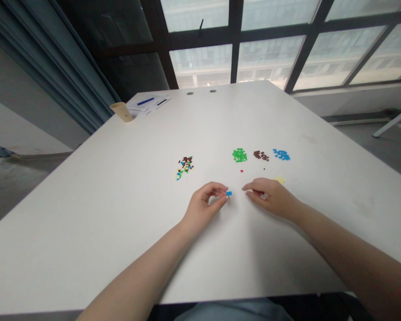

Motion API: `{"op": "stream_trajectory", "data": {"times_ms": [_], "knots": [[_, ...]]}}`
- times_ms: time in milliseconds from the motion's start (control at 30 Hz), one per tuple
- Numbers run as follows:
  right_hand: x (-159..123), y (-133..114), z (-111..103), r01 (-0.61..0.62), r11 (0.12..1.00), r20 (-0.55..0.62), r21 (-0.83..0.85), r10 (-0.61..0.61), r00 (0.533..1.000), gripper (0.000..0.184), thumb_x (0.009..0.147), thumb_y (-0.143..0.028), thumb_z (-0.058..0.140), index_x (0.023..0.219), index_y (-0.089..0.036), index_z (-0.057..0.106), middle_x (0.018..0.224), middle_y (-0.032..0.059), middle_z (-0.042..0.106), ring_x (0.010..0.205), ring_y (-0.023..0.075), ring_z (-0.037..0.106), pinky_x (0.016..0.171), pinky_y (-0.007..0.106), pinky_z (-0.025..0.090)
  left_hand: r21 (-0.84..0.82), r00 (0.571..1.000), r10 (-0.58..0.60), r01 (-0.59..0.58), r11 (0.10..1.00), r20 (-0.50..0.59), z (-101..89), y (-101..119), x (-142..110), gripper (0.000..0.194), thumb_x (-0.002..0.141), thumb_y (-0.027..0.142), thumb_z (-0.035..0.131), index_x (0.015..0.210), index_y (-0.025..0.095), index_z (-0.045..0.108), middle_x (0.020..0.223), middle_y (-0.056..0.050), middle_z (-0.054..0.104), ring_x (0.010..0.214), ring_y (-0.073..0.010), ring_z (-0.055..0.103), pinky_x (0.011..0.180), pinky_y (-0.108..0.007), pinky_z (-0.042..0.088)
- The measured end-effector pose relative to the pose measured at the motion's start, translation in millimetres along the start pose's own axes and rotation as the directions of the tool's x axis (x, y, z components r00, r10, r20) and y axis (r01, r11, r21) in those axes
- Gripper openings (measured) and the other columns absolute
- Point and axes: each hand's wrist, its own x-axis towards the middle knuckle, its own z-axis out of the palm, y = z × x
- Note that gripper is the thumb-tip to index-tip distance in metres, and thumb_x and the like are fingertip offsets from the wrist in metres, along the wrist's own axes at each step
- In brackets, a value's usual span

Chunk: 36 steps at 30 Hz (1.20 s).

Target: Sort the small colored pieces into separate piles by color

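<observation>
Between thumb and forefinger, my left hand (205, 201) pinches a small flat blue piece (229, 193) just above the table. My right hand (269, 195) is a short way to the right, thumb and forefinger apart, with nothing visible between them. Partly behind that hand lies a patch of yellow pieces (280, 179). Farther back are a green pile (239, 155), a brown pile (261, 155) and a blue pile (281, 154) of small flat pieces. A mixed-colour pile (186, 166) sits beyond my left hand. One red piece (242, 171) and one dark piece (264, 169) lie singly.
The white table (103, 214) fills most of the view. At its far left stand a tan paper cup (121, 112) and papers (138, 107) with a blue pen (145, 101) on them. Two round discs (213, 91) lie near the far edge, below the windows.
</observation>
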Motion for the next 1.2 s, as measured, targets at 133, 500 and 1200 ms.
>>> {"op": "stream_trajectory", "data": {"times_ms": [133, 500, 1200], "knots": [[-3, -16, 1, 0.036, 0.996, -0.12, 0.085, -0.026, 0.992, 0.015, 0.08, -0.024, 0.051, 0.091, -0.019, 0.06, 0.059, -0.0023, 0.047, 0.055, 0.01, 0.043, 0.055, 0.022, 0.036, -0.041, 0.999, -0.01, 0.012, 0.999, 0.032, 2.4, -1, -1, 0.016, 0.073, 0.026, 0.061, 0.086, 0.017, 0.057, 0.08, -0.003, 0.06, 0.075, -0.0119, 0.055, 0.073, -0.025, 0.043], [-8, -36, 19, 0.001, 0.994, -0.132, 0.111, 0.014, 0.991, 0.014, 0.08, -0.026, 0.052, 0.088, -0.021, 0.063, 0.056, -0.0032, 0.047, 0.053, 0.0096, 0.043, 0.055, 0.022, 0.036, -0.051, 0.981, -0.069, 0.079, 0.996, 0.182, 6.4, 6, -3, 0.017, 0.071, 0.028, 0.063, 0.08, 0.016, 0.055, 0.077, -0.003, 0.058, 0.072, -0.0117, 0.052, 0.07, -0.025, 0.042], [-36, 139, -74, -0.828, 0.544, -0.434, -0.136, 0.719, 0.543, 0.027, 0.065, -0.033, 0.059, 0.081, -0.015, 0.071, 0.055, 0.004, 0.054, 0.05, 0.0143, 0.044, 0.051, 0.031, 0.03, 0.14, 0.956, -0.112, 0.076, 0.987, 0.271, -3.8, -1, 1, 0.013, 0.078, 0.029, 0.053, 0.079, 0.017, 0.058, 0.071, -0.002, 0.059, 0.068, -0.0122, 0.053, 0.065, -0.024, 0.04]]}}
